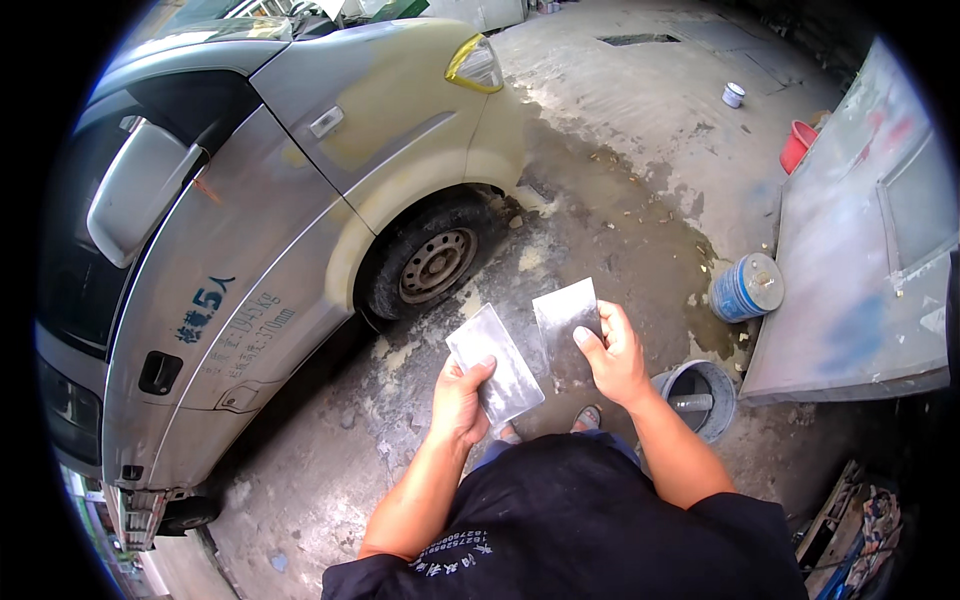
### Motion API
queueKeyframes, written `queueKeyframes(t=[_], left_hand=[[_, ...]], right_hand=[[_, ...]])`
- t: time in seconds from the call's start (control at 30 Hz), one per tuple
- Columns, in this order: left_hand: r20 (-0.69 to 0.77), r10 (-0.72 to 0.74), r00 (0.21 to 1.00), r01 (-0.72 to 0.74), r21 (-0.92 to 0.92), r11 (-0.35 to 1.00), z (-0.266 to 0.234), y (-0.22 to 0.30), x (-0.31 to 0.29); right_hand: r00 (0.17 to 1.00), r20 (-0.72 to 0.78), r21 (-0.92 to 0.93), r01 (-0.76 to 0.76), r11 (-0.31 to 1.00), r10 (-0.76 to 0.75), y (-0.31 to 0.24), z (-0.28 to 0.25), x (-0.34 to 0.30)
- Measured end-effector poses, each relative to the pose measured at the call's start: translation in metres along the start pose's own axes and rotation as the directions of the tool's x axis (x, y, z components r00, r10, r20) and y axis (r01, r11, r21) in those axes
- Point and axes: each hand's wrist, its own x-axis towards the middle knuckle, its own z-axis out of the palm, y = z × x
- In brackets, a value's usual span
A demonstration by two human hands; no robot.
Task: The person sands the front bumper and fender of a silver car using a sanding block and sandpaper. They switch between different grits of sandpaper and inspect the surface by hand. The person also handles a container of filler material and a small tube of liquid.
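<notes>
My left hand [458, 402] is closed on a flat, pale grey rectangular plate [512, 372] with whitish smears, its thumb pressed on the upper face. In my right hand [620, 358] is a second thin rectangular plate [566, 312], darker grey with a bright sheen along its far edge. That thumb also lies on top, with the fingers behind. The two plates are held side by side in front of my body, apart from each other. What they are made of I cannot make out.
On the left stands a silver van [270, 200] with yellowish patches; its front wheel [438, 264] is near my hands. A grey bucket [706, 385] sits by my right forearm. Further right are a blue-white pail [745, 288], a leaning panel [850, 270] and a red bucket [797, 146].
</notes>
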Motion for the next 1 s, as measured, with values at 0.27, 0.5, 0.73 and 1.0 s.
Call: queueKeyframes(t=[0.27, 0.5, 0.73, 1.0], left_hand=[[-0.079, 0.275, 0.958, -0.257, 0.186, 0.948, 0.017, -0.015, 0.007], [0.049, 0.427, 0.903, -0.420, 0.306, 0.854, 0.008, -0.014, 0.012], [-0.034, 0.386, 0.922, -0.374, 0.183, 0.909, 0.019, -0.006, 0.005], [0.182, 0.584, 0.791, -0.580, 0.528, 0.621, 0.025, -0.018, -0.001]], right_hand=[[0.878, 0.313, -0.375, 0.464, 0.803, -0.362, -0.019, 0.017, -0.010], [0.914, 0.327, -0.333, 0.349, 0.876, -0.240, -0.021, 0.020, -0.018], [0.926, 0.185, -0.238, 0.367, 0.899, -0.329, -0.022, 0.034, -0.028], [0.921, 0.266, -0.272, 0.355, 0.894, -0.285, -0.030, 0.028, -0.024]])
